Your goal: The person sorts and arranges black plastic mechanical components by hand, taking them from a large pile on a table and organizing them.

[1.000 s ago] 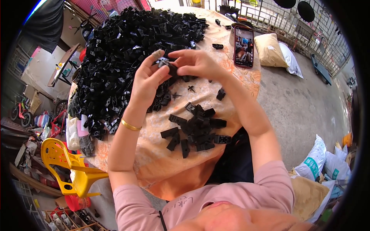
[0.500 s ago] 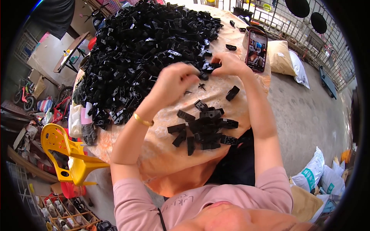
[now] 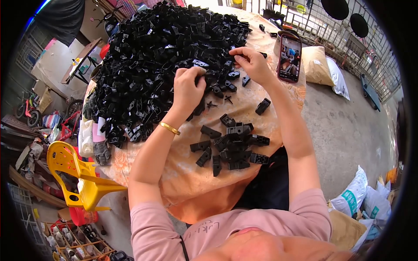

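Note:
A big heap of small black plastic parts covers the far and left side of the table. My left hand is at the heap's near edge, its fingers curled; what they hold, if anything, is hidden. Farther right, my right hand reaches to the heap's right edge, fingers stretched and a little apart, tips by the black parts. Between my forearms lies a smaller group of longer black plastic pieces, some stacked. One such piece lies apart beside my right forearm. Two tiny black cross-shaped bits lie on the cloth.
A patterned orange-cream cloth covers the table. A phone stands at its right edge. A yellow plastic chair is at the left. Sacks rest on the floor at the right, with more white sacks nearer me.
My hands have moved apart: the left slightly left and down to the heap's edge, the right a little up and left. Black parts where my hands were close together are now uncovered.

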Available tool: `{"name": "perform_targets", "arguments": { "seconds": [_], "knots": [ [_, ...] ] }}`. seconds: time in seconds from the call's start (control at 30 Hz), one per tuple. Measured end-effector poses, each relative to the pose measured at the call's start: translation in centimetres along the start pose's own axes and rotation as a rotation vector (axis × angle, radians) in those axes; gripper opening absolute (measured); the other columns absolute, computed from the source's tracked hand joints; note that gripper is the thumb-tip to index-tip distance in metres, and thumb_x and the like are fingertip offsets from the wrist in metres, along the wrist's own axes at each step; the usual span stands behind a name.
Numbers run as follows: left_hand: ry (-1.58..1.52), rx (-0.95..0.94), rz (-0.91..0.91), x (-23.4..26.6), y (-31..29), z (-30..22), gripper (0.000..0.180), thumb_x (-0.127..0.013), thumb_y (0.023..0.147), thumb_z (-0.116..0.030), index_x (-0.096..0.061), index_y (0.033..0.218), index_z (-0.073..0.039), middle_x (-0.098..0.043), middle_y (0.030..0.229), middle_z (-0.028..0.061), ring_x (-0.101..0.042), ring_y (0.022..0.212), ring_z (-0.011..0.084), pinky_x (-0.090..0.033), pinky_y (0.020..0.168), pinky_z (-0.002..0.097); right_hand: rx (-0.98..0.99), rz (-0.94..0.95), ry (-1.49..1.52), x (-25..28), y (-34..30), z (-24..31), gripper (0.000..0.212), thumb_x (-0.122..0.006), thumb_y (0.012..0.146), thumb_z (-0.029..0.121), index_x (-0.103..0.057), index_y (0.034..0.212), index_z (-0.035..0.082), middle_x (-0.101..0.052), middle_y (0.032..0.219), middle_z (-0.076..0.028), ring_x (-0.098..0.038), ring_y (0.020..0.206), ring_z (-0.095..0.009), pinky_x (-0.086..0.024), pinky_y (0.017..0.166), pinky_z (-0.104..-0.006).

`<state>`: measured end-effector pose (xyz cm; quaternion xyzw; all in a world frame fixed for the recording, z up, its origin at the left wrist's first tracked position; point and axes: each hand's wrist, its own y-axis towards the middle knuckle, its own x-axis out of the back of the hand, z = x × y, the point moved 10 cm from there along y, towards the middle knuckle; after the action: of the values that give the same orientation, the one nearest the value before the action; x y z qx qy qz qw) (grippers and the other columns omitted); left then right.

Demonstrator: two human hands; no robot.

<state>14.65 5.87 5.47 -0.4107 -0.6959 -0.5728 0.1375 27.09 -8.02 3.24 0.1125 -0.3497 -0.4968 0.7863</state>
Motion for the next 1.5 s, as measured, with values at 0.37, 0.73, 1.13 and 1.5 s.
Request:
{"name": "perform_targets", "arguments": {
  "seconds": [0.37, 0.73, 1.13, 1.5],
  "knots": [
    [-0.884, 0.564, 0.008, -0.9, -0.6, 3.9, 0.018, -0.054, 0.08, 0.0, -0.057, 0.098, 0.003, -0.061, 0.087, 0.0073, -0.06, 0.082, 0.0137, -0.051, 0.077, 0.0289, 0.319, 0.014, 0.155, -3.9, -2.4, 7.7, 0.03, -0.067, 0.074, 0.006, -0.064, 0.104, 0.005, -0.066, 0.095, -0.012, -0.063, 0.085, -0.019, -0.049, 0.075, -0.0278],
    [-1.189, 0.696, 0.144, -2.4, -1.3, 2.7, 0.031, -0.057, 0.086, -0.006, -0.051, 0.115, 0.001, -0.058, 0.101, 0.0061, -0.058, 0.089, 0.0128, -0.052, 0.082, 0.0291, 0.01, 0.004, 0.385, -4.1, -2.1, 5.2, 0.033, -0.062, 0.077, 0.006, -0.061, 0.11, 0.006, -0.066, 0.094, -0.011, -0.061, 0.072, -0.015, -0.05, 0.067, -0.0249],
    [-0.532, 0.206, 0.084, -0.1, -0.2, -0.9, 0.021, -0.061, 0.08, -0.003, -0.055, 0.099, 0.002, -0.061, 0.09, 0.0125, -0.062, 0.08, 0.0204, -0.051, 0.067, 0.0307, -0.078, 0.034, 0.597, -4.2, -1.7, 4.0, 0.024, -0.064, 0.082, 0.018, -0.064, 0.097, 0.0, -0.065, 0.087, -0.004, -0.057, 0.078, -0.006, -0.046, 0.065, -0.0195],
    [-0.979, 0.628, 0.152, -2.6, -1.7, 3.1, 0.023, -0.057, 0.085, -0.006, -0.053, 0.107, 0.001, -0.056, 0.089, 0.0049, -0.056, 0.079, 0.0094, -0.056, 0.067, 0.0269, 0.465, -0.167, 0.052, -0.9, -2.6, 10.4, 0.012, -0.067, 0.077, 0.014, -0.068, 0.086, 0.007, -0.06, 0.075, -0.001, -0.054, 0.063, -0.012, -0.044, 0.054, -0.0241]
  ]
}}
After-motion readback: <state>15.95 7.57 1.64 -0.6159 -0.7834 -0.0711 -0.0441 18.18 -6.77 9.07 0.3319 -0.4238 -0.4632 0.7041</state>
